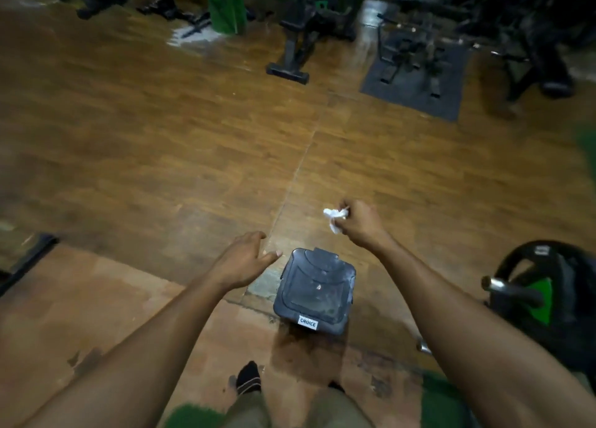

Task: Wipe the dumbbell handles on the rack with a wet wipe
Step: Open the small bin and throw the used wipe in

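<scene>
Both my arms reach forward and down from the bottom corners of the view, bare to above the elbow. My right hand (358,223) is at about 2 o'clock from the bin (315,290), knuckles up, wrist bent slightly down, fingers curled into a loose fist that pinches the wipe (335,218). The wipe is white, crumpled into a small wad, with a ragged tail hanging below my fingertips; it sits above the floor (161,137), just beyond the bin's far right corner and not touching it. My left hand (246,258) hovers at about 10 o'clock from the bin, palm down, fingers relaxed and spread a little, thumb pointing toward the bin's near-left edge, holding nothing.

The bin is dark grey plastic, squarish with rounded corners, its moulded lid closed and faintly glossy, with a small white label reading CHOICE on the near edge. It stands on the floor, which is brown wood-look plank, shiny with glare at 12 o'clock and paler and scuffed near my feet. A black sock (248,377) shows at 6 o'clock. At 3 o'clock lies a round black weight plate (548,285) with green parts and a metal bar end. Dark machines (309,27) and a grey mat (416,82) fill the 12 to 2 o'clock area, blurred.
</scene>
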Available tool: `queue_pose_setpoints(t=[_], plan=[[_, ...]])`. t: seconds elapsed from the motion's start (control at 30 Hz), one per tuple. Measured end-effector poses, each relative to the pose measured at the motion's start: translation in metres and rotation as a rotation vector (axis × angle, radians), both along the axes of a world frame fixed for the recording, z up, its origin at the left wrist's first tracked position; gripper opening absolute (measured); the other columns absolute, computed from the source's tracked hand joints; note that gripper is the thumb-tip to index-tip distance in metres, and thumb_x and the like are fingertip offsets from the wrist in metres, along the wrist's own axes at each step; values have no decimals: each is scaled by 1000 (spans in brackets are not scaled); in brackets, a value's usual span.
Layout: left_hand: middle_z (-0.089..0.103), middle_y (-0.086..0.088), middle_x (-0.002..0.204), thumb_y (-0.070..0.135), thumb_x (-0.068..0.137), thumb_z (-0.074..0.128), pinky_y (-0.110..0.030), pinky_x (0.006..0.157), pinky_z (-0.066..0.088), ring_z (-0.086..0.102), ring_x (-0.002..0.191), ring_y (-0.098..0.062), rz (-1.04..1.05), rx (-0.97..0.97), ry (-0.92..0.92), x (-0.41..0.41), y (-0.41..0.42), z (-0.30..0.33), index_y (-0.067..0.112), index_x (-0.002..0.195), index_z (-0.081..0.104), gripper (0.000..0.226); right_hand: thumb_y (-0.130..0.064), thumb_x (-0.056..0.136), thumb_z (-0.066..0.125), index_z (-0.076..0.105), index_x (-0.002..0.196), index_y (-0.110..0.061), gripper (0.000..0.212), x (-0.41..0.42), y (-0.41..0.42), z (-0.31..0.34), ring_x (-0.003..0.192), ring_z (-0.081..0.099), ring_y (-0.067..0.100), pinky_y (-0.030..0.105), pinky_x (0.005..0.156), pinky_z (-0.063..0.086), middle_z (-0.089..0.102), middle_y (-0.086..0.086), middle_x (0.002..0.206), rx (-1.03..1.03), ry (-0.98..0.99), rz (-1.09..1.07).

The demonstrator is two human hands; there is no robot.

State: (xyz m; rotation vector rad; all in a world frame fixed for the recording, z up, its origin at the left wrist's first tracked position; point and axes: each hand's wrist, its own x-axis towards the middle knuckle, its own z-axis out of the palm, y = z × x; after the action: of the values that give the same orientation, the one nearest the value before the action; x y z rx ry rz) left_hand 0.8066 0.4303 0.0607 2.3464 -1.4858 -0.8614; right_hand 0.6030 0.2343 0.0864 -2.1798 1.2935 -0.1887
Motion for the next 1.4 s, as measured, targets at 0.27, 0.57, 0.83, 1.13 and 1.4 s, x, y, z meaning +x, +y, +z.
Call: queue_pose_setpoints(t=[0.27,0.57,0.83,1.13,1.4], plan=[[43,-10,158,63,99,49,-39,112,37,40,143,-26,-232,69,39,30,-21,-21,9,153,39,77,-28,82,65,57,88,-22,12,-19,37,-22,78,61,26,35,61,44,66,0,81,16,98,-180],[48,-12,152,62,100,49,-42,109,40,45,139,-28,-378,162,64,20,-36,-49,9,150,42,73,-26,81,65,54,87,-25,12,-54,69,-42,79,59,26,34,63,42,65,0,81,49,118,-316],[47,-12,153,58,101,51,-42,108,41,46,138,-29,-425,270,86,13,-27,-88,9,150,42,70,-27,81,69,57,88,-26,14,-61,79,-77,86,62,25,33,70,47,67,-1,87,163,104,-399],[46,-13,155,47,104,53,-36,105,39,46,138,-30,-366,354,213,-4,-29,-156,12,152,42,60,-23,84,70,65,94,-19,12,-49,78,-157,92,63,24,28,68,40,71,6,98,295,80,-393],[52,-11,148,55,100,55,-34,95,41,52,130,-27,-91,532,389,-5,-41,-294,10,144,47,63,-18,85,68,65,95,-17,11,-45,53,-269,84,61,20,29,62,43,70,4,92,309,107,-347]])
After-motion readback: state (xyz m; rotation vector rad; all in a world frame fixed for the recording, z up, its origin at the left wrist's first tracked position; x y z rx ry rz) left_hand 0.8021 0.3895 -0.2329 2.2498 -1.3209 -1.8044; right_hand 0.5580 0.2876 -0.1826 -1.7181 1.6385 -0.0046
